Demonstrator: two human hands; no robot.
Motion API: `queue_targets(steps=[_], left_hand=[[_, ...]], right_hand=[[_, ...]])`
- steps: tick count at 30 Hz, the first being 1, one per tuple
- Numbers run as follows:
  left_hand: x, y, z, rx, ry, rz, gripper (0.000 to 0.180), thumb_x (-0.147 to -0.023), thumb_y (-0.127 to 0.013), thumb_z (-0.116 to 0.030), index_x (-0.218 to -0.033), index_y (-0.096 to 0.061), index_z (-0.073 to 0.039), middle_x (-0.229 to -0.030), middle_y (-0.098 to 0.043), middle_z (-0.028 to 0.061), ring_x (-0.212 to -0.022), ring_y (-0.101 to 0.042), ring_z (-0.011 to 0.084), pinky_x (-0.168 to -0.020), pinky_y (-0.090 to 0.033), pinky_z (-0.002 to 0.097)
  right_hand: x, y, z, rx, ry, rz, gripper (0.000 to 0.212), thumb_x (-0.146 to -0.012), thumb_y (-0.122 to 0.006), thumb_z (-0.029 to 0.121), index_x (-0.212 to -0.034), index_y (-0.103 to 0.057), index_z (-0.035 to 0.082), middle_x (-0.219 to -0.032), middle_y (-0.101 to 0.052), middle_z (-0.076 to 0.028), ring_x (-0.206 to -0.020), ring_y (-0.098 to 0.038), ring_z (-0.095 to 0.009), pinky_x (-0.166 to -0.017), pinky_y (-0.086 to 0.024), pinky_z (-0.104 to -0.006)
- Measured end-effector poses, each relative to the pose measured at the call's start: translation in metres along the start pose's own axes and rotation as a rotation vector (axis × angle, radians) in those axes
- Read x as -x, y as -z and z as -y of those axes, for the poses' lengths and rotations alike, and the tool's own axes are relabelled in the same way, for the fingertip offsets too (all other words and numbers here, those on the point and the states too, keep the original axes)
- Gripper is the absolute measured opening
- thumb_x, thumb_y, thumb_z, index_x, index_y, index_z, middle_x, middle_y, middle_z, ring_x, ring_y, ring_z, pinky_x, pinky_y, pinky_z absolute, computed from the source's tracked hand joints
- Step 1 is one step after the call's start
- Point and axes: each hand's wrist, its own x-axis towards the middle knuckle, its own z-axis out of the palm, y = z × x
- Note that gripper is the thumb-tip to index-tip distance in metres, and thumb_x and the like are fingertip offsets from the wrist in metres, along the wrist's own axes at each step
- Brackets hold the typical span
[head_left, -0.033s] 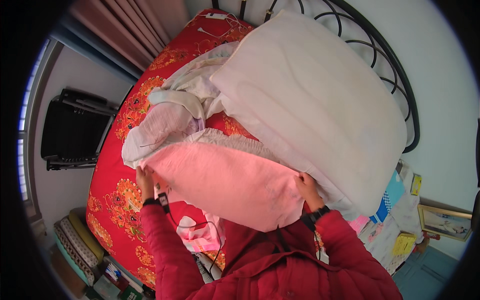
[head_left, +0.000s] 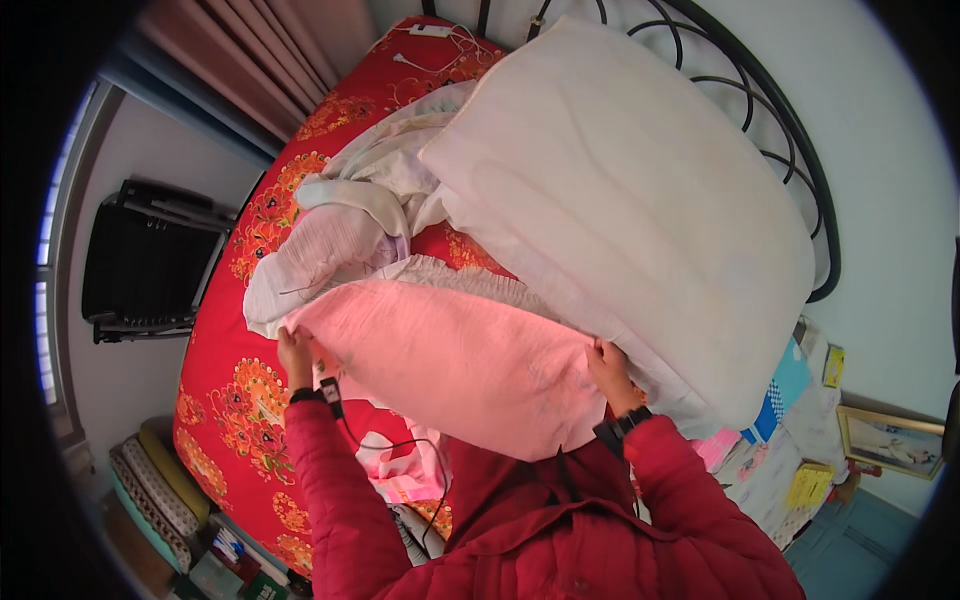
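A piece of pink cloth point(head_left: 450, 365) stretches between my two hands, its lower part hanging towards my body. My left hand point(head_left: 296, 357) pinches its left corner. At the right end, my right hand point(head_left: 612, 375) grips the edge with the thumb on top. Just beyond the cloth lies a gathered whitish fabric edge point(head_left: 465, 280). A crumpled pale bedding heap point(head_left: 340, 235) rests past my left hand. Beyond my right hand spreads a large white padded quilt point(head_left: 640, 210). A pink and white cloth point(head_left: 395, 465) lies below the pink piece, partly hidden.
Everything rests on a bed with a red flowered sheet point(head_left: 215, 400). A black curved headboard point(head_left: 822, 200) stands at the far right. A power strip with cords point(head_left: 430, 31) lies at the far corner. On the left are a folded black chair point(head_left: 150, 260) and stacked cushions point(head_left: 160, 490).
Both hands have shifted very slightly inward and away from me, with the pink cloth still held. The other bedding lies as before.
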Motion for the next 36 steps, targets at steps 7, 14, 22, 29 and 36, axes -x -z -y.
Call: queue_targets(steps=[7,14,22,29,36], left_hand=[[0.045,-0.066,0.034,-0.194,-0.241,0.231,0.032,-0.071,-0.049,-0.022,-0.093,-0.048,0.001,-0.079,-0.053,0.0199,-0.073,-0.052,0.0315,-0.063,-0.041,0.0356],[0.090,-0.086,0.034,-0.250,-0.143,0.488,0.040,-0.065,-0.056,-0.031,-0.088,-0.047,0.001,-0.079,-0.053,0.0182,-0.075,-0.051,0.0319,-0.065,-0.040,0.0363],[0.080,-0.105,0.023,-0.006,0.143,0.698,0.058,-0.051,-0.069,-0.036,-0.090,-0.047,0.002,-0.078,-0.055,0.0113,-0.069,-0.053,0.0210,-0.061,-0.041,0.0297],[0.071,-0.115,-0.001,-0.180,0.084,0.726,0.071,-0.046,-0.069,-0.034,-0.103,-0.041,-0.002,-0.091,-0.052,0.0178,-0.084,-0.051,0.0281,-0.072,-0.040,0.0335],[0.071,-0.104,-0.016,-0.492,0.011,0.741,0.058,-0.051,-0.064,-0.041,-0.087,-0.051,0.002,-0.081,-0.055,0.0193,-0.078,-0.053,0.0302,-0.068,-0.041,0.0346]], right_hand=[[0.019,-0.036,-0.023,0.187,0.306,-0.070,0.026,-0.068,-0.048,0.005,-0.093,-0.044,-0.002,-0.096,-0.043,-0.022,-0.087,-0.043,-0.034,-0.076,-0.035,-0.0352],[0.054,-0.047,-0.075,0.109,-0.296,0.157,0.046,-0.070,-0.051,0.019,-0.106,-0.036,-0.004,-0.105,-0.040,-0.022,-0.098,-0.039,-0.032,-0.082,-0.032,-0.0324],[0.035,-0.081,-0.101,-0.211,-0.583,0.144,0.059,-0.070,-0.051,0.033,-0.109,-0.034,-0.007,-0.099,-0.048,-0.017,-0.092,-0.046,-0.022,-0.073,-0.038,-0.0268],[0.028,-0.099,-0.102,-0.559,-0.481,0.060,0.035,-0.064,-0.058,0.021,-0.088,-0.051,-0.004,-0.079,-0.056,-0.009,-0.066,-0.054,-0.018,-0.056,-0.042,-0.0276],[0.032,-0.083,-0.062,-0.045,-0.448,0.260,0.033,-0.060,-0.055,0.027,-0.062,-0.052,-0.006,-0.056,-0.054,-0.016,-0.052,-0.053,-0.024,-0.047,-0.040,-0.0323]])
